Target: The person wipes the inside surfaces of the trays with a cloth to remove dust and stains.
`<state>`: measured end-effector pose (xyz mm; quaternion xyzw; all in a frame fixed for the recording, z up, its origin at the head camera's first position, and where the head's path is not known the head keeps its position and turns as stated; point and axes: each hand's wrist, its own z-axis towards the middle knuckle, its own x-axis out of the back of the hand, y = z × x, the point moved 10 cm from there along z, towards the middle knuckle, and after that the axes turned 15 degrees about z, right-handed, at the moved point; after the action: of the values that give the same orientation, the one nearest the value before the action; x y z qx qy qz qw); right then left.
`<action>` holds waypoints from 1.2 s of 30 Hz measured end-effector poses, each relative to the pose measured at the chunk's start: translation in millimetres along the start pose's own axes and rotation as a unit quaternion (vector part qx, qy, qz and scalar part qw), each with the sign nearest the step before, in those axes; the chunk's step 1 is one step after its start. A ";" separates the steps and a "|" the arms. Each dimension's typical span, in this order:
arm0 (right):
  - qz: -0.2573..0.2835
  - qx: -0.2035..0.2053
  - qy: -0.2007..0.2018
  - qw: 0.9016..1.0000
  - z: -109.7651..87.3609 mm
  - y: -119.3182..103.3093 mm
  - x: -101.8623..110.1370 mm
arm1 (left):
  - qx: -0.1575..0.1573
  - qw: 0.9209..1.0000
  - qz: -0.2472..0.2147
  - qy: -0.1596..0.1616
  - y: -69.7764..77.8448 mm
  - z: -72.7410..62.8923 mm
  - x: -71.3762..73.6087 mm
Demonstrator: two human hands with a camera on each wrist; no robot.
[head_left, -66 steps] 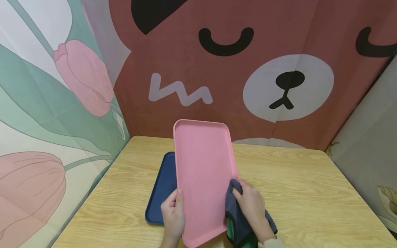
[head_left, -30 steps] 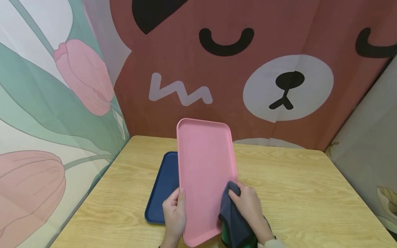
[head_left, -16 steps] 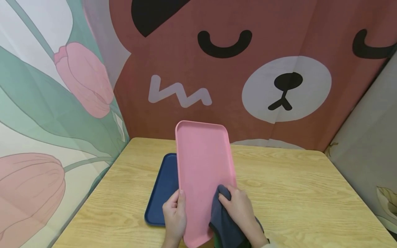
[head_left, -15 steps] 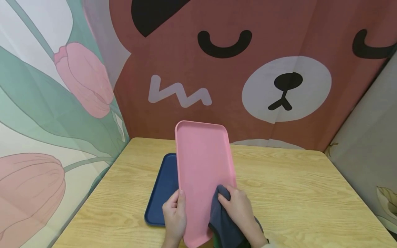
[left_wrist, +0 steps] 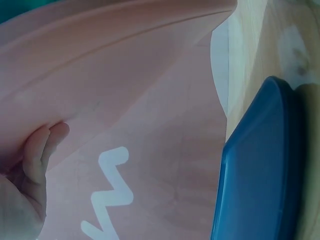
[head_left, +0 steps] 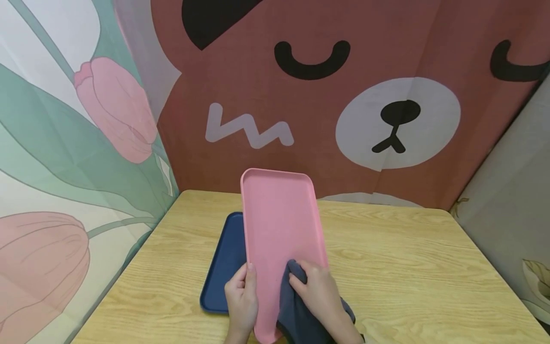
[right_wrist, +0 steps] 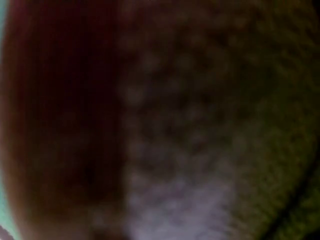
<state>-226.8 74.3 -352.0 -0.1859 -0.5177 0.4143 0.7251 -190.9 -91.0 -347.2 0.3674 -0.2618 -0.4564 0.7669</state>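
A pink rectangular tray [head_left: 279, 215] is tilted up, its inner face toward the head camera. My left hand [head_left: 242, 298] grips its left rim, thumb at the front; the left wrist view shows the fingers [left_wrist: 42, 145] against the tray's underside. My right hand [head_left: 320, 291] pinches a dark grey-blue cloth [head_left: 296, 306] and presses it on the lower right part of the tray's face. The cloth hangs down over the tray's bottom corner, hiding it. In the right wrist view dark, blurred cloth [right_wrist: 175, 150] fills nearly everything.
A dark blue tray [head_left: 225, 267] lies flat on the wood-grain table [head_left: 408, 267], partly behind the pink one. Behind the table hangs a bear-print curtain [head_left: 258, 71], with a tulip-print curtain [head_left: 51, 167] on the left and a pale one [head_left: 515, 191] on the right.
My right hand has slid the cloth leftward and slightly down across the pink tray, from its right rim toward the middle. The left hand keeps its grip; the blue tray stays put.
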 end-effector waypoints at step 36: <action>0.102 0.095 -0.088 0.986 -14.8 -56.0 -25.8 | 0.007 1.000 -0.014 -0.010 -8.3 -1.7 -8.4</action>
<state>-193.7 23.4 -334.1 -0.1312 -0.5162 0.5477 0.6453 -197.7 -85.5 -355.5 0.3715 -0.2679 -0.4687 0.7553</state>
